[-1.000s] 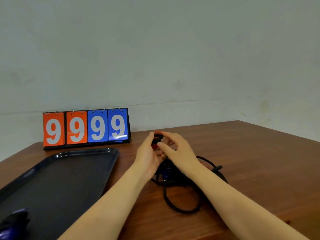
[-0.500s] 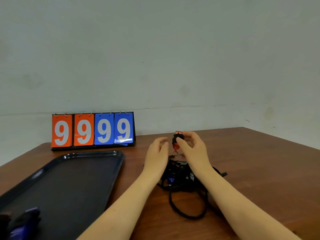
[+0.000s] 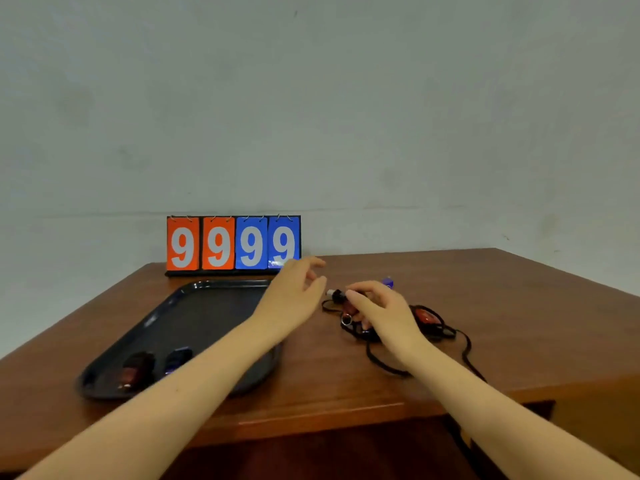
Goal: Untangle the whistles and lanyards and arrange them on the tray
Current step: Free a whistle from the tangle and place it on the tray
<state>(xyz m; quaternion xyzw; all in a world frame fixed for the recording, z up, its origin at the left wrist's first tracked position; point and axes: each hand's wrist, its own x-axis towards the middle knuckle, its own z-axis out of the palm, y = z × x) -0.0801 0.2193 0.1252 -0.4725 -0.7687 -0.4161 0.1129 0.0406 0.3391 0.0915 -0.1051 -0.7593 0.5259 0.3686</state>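
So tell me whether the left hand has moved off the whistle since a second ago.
Yes. The left hand has let go and drawn leftward toward the scoreboard and tray, away from the tangle.

Plain grey-white wall (image 3: pixel 346 98), brown wooden table (image 3: pixel 519 323), flip scoreboard (image 3: pixel 233 243) reading 9999 at table's far edge

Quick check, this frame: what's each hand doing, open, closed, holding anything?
Left hand: open, fingers relaxed, holding nothing, above the tray's far corner.
Right hand: pinching a red whistle above the tangled lanyards.
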